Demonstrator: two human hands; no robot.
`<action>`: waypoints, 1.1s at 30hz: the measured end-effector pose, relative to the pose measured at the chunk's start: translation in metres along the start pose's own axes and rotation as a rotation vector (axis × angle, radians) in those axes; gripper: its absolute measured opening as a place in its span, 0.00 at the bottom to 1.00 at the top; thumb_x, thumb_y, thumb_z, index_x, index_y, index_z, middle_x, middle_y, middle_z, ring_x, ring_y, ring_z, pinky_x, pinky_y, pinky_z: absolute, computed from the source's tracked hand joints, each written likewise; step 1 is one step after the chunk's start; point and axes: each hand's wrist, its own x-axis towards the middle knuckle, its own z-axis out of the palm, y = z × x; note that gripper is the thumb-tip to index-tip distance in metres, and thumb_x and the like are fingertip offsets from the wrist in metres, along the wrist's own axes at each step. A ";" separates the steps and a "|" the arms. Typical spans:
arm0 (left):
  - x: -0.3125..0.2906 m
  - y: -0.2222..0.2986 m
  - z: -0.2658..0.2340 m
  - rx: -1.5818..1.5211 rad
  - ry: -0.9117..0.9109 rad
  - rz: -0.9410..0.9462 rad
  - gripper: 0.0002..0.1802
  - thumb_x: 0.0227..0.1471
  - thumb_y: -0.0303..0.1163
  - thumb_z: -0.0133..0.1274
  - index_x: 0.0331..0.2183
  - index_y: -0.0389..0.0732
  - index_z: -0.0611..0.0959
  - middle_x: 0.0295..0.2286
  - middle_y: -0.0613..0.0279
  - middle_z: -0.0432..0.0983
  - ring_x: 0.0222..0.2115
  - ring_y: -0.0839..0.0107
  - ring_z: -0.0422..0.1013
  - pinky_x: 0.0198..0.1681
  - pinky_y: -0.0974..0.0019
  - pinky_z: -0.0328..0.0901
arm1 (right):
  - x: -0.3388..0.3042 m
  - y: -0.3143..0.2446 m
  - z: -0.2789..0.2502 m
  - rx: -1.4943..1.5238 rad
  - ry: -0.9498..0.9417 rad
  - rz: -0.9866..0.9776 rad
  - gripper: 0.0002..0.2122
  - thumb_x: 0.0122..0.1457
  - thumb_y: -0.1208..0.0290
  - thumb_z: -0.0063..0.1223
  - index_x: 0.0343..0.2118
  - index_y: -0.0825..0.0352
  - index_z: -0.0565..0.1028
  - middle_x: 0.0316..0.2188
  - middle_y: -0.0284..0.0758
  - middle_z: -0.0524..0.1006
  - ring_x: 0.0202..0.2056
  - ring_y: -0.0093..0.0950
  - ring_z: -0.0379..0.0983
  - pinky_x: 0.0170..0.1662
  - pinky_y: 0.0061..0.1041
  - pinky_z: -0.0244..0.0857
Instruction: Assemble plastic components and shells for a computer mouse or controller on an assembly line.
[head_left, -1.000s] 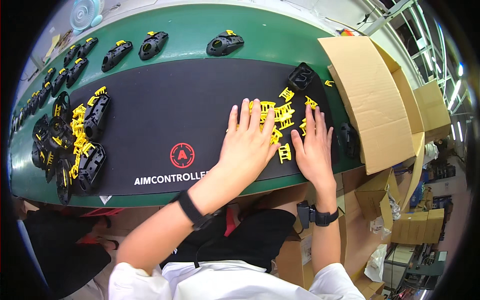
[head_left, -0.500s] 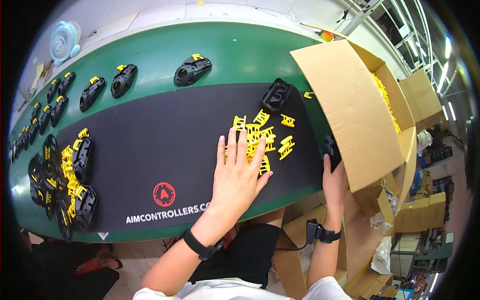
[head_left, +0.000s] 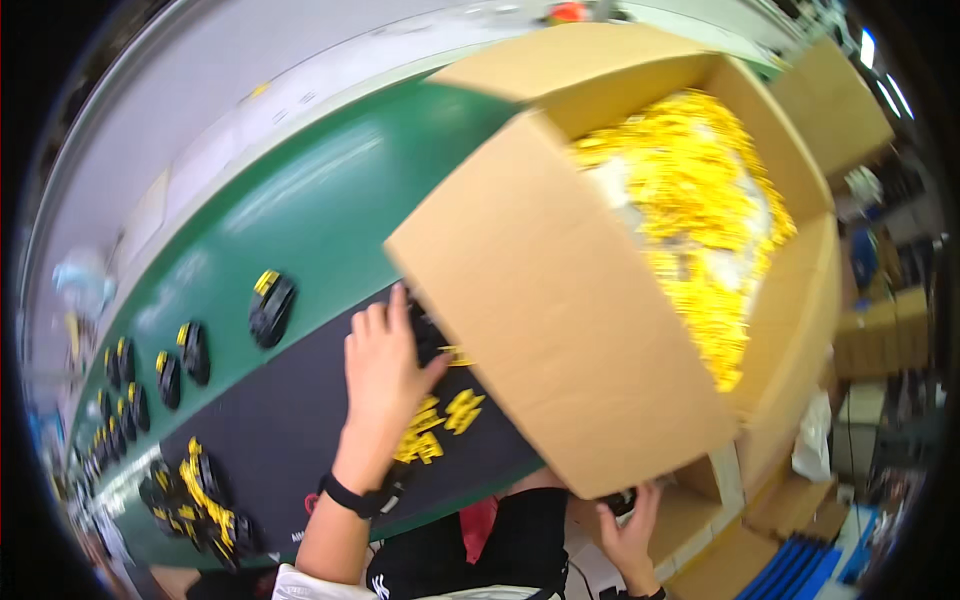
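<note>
My left hand (head_left: 378, 365) is over the dark mat (head_left: 300, 410), fingers stretched out and thumb apart. Its fingertips are beside a black plastic shell (head_left: 428, 328), partly hidden by the hand and a carton flap; whether they touch I cannot tell. Loose yellow plastic clips (head_left: 425, 430) lie on the mat below this hand, some covered by my forearm. Low on the right, below the flap edge, my right hand (head_left: 632, 530) curls thumb and fingers around a black plastic piece (head_left: 622, 500), mostly hidden.
A large open carton (head_left: 560, 300) full of yellow clips (head_left: 690, 180) stands at right, its flap overhanging the mat. Black mouse-shaped shells with yellow clips (head_left: 270, 310) line the green table (head_left: 340, 190) at left. More shells and clips (head_left: 205, 490) are heaped near the front left.
The view has swung right, showing more of the carton's inside. My left hand has left the clip pile for the black shell; my right hand and its black piece are now below the flap.
</note>
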 end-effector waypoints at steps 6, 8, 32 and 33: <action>0.029 -0.003 -0.022 0.047 -0.142 0.076 0.31 0.41 0.28 0.66 0.48 0.39 0.74 0.42 0.51 0.71 0.46 0.49 0.66 0.47 0.49 0.65 | -0.066 -0.017 -0.166 0.079 0.013 0.350 0.32 0.48 0.71 0.66 0.58 0.71 0.68 0.50 0.48 0.69 0.52 0.45 0.68 0.58 0.38 0.60; 0.029 -0.018 -0.010 0.074 -0.197 0.058 0.30 0.42 0.27 0.64 0.49 0.40 0.73 0.44 0.51 0.70 0.47 0.48 0.66 0.48 0.47 0.65 | -0.065 -0.012 -0.203 0.082 0.057 0.374 0.32 0.47 0.71 0.67 0.57 0.71 0.68 0.49 0.47 0.69 0.51 0.45 0.68 0.56 0.37 0.61; -0.053 0.322 -0.165 -1.514 -1.102 0.325 0.42 0.56 0.31 0.61 0.65 0.39 0.58 0.56 0.50 0.65 0.55 0.63 0.67 0.57 0.61 0.65 | 0.086 -0.152 -0.379 0.227 0.432 -0.088 0.33 0.40 0.73 0.76 0.51 0.67 0.68 0.45 0.41 0.68 0.46 0.37 0.71 0.49 0.33 0.68; -0.055 0.340 -0.156 -1.664 -1.088 0.347 0.47 0.54 0.35 0.64 0.67 0.40 0.54 0.58 0.50 0.62 0.57 0.62 0.65 0.58 0.59 0.64 | 0.092 -0.154 -0.381 0.205 0.401 -0.129 0.33 0.40 0.72 0.76 0.50 0.67 0.68 0.44 0.41 0.68 0.46 0.38 0.71 0.49 0.33 0.67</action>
